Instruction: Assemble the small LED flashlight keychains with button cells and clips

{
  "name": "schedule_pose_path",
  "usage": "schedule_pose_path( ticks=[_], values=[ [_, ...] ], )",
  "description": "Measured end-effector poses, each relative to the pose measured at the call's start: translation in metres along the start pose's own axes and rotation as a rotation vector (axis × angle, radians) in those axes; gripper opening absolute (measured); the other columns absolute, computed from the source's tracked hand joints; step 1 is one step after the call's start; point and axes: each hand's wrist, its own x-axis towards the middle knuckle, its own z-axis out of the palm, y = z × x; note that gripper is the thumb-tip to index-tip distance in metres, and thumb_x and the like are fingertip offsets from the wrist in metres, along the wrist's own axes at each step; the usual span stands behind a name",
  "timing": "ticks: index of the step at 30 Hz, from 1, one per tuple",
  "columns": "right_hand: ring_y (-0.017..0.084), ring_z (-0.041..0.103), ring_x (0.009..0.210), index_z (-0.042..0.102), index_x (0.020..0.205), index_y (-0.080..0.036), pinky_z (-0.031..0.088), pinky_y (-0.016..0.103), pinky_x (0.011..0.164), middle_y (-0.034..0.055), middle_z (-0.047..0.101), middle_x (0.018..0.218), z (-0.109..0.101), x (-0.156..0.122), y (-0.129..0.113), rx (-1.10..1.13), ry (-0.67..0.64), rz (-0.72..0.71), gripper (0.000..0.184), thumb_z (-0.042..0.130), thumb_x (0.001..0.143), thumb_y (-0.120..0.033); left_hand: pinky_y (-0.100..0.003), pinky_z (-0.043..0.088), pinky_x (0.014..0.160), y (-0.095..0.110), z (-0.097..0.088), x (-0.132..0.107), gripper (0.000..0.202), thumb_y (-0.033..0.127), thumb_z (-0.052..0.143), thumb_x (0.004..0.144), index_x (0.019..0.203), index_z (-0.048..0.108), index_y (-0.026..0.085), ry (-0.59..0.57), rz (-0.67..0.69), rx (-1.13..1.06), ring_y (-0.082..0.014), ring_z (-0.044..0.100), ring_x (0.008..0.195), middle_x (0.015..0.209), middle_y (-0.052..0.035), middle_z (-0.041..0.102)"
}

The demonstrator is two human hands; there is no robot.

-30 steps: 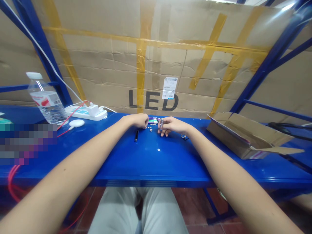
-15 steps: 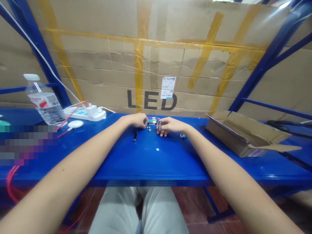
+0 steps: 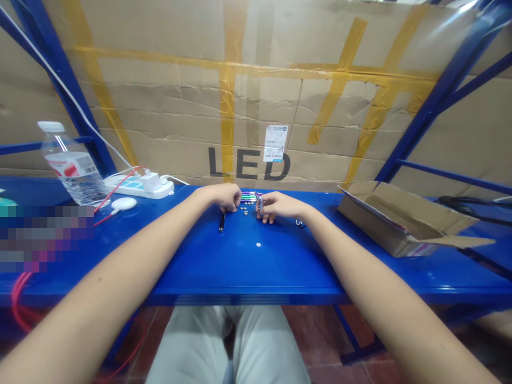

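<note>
Both my arms stretch across the blue table (image 3: 248,266) to its far edge. My right hand (image 3: 277,206) is closed around a small silver cylinder (image 3: 261,204), held upright. My left hand (image 3: 224,196) is curled with the fingertips pinched together, right beside a row of small coloured cylinders (image 3: 248,197); what it pinches is too small to make out. A few tiny round metal pieces (image 3: 245,212) lie between the hands. A black pen-like cylinder (image 3: 221,222) lies just below my left hand. A small white dot (image 3: 258,245) sits nearer to me.
A water bottle (image 3: 70,166), a white power strip (image 3: 140,186) with a plugged charger and a white round puck (image 3: 124,203) stand at the left. An open cardboard box (image 3: 400,216) lies at the right. A cardboard wall marked LED (image 3: 248,162) backs the table. Small metal clips (image 3: 298,223) lie by my right wrist.
My hands have stayed almost in place; the left hand has curled slightly tighter near the coloured cylinders. The camera view shifted a little.
</note>
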Motion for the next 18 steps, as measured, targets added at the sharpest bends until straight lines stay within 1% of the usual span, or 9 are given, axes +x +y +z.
schedule_pose_path(
  ticks=[2, 5, 7, 9, 12, 13, 14, 16, 18],
  values=[
    [0.014, 0.067, 0.068, 0.067, 0.092, -0.013, 0.056, 0.024, 0.059, 0.0068, 0.072, 0.084, 0.0, 0.001, 0.001, -0.01, 0.002, -0.014, 0.019, 0.061, 0.074, -0.012, -0.023, 0.05, 0.059, 0.0, 0.0, 0.0, 0.021, 0.02, 0.067, 0.066, 0.087, 0.067, 0.018, -0.018, -0.009, 0.003, -0.0161, 0.066, 0.065, 0.077, -0.0037, 0.071],
    [0.014, 0.067, 0.068, 0.07, 0.095, -0.014, 0.056, 0.025, 0.061, 0.005, 0.072, 0.079, -0.001, 0.002, 0.003, -0.046, 0.028, -0.035, 0.025, 0.059, 0.072, -0.011, -0.024, 0.048, 0.059, 0.001, 0.001, -0.002, 0.017, 0.022, 0.065, 0.068, 0.084, 0.068, 0.018, -0.035, -0.005, 0.024, -0.0158, 0.065, 0.063, 0.075, -0.0033, 0.071],
    [0.015, 0.066, 0.07, 0.071, 0.094, -0.014, 0.056, 0.025, 0.062, 0.0049, 0.071, 0.078, -0.001, 0.004, 0.005, -0.069, 0.063, -0.046, 0.026, 0.059, 0.071, -0.01, -0.025, 0.047, 0.058, 0.003, 0.001, -0.003, 0.015, 0.022, 0.063, 0.069, 0.082, 0.069, 0.018, -0.002, 0.022, 0.041, -0.0155, 0.064, 0.061, 0.072, -0.003, 0.07],
    [0.015, 0.065, 0.07, 0.072, 0.091, -0.014, 0.055, 0.024, 0.061, 0.0053, 0.071, 0.078, -0.002, 0.006, 0.007, -0.086, 0.113, -0.053, 0.026, 0.058, 0.07, -0.008, -0.025, 0.045, 0.059, 0.009, 0.001, -0.004, 0.015, 0.022, 0.061, 0.07, 0.082, 0.069, 0.017, 0.118, 0.111, 0.064, -0.0154, 0.063, 0.063, 0.074, -0.0034, 0.071],
    [0.014, 0.064, 0.067, 0.071, 0.089, -0.014, 0.054, 0.023, 0.059, 0.0053, 0.071, 0.079, -0.004, 0.009, 0.011, -0.095, 0.208, -0.05, 0.025, 0.057, 0.069, -0.006, -0.025, 0.044, 0.063, 0.024, 0.001, -0.008, 0.017, 0.023, 0.061, 0.074, 0.087, 0.07, 0.016, 0.39, 0.331, 0.072, -0.0149, 0.063, 0.071, 0.08, -0.0044, 0.072],
    [0.014, 0.064, 0.066, 0.07, 0.088, -0.015, 0.053, 0.023, 0.058, 0.005, 0.071, 0.079, -0.005, 0.01, 0.013, -0.096, 0.24, -0.05, 0.024, 0.057, 0.069, -0.006, -0.025, 0.044, 0.064, 0.031, 0.002, -0.01, 0.018, 0.024, 0.061, 0.077, 0.089, 0.07, 0.015, 0.454, 0.392, 0.069, -0.0145, 0.062, 0.072, 0.08, -0.0044, 0.071],
    [0.014, 0.064, 0.065, 0.07, 0.087, -0.015, 0.052, 0.023, 0.058, 0.0046, 0.071, 0.078, -0.007, 0.011, 0.016, -0.096, 0.268, -0.053, 0.023, 0.058, 0.07, -0.007, -0.025, 0.044, 0.064, 0.037, 0.003, -0.011, 0.019, 0.026, 0.061, 0.079, 0.091, 0.07, 0.015, 0.497, 0.443, 0.074, -0.0141, 0.062, 0.071, 0.08, -0.0044, 0.071],
    [0.013, 0.062, 0.062, 0.069, 0.085, -0.015, 0.051, 0.023, 0.057, 0.004, 0.07, 0.076, -0.009, 0.013, 0.02, -0.093, 0.311, -0.067, 0.017, 0.059, 0.072, -0.009, -0.025, 0.043, 0.065, 0.049, 0.006, -0.013, 0.019, 0.026, 0.059, 0.083, 0.093, 0.07, 0.014, 0.547, 0.523, 0.097, -0.014, 0.063, 0.072, 0.081, -0.0047, 0.071],
    [0.013, 0.062, 0.06, 0.067, 0.081, -0.015, 0.051, 0.023, 0.057, 0.0039, 0.069, 0.073, -0.01, 0.015, 0.023, -0.082, 0.322, -0.09, 0.011, 0.06, 0.074, -0.012, -0.025, 0.044, 0.067, 0.056, 0.011, -0.013, 0.018, 0.024, 0.058, 0.086, 0.095, 0.07, 0.014, 0.584, 0.564, 0.154, -0.015, 0.063, 0.075, 0.084, -0.006, 0.072]
  ],
)
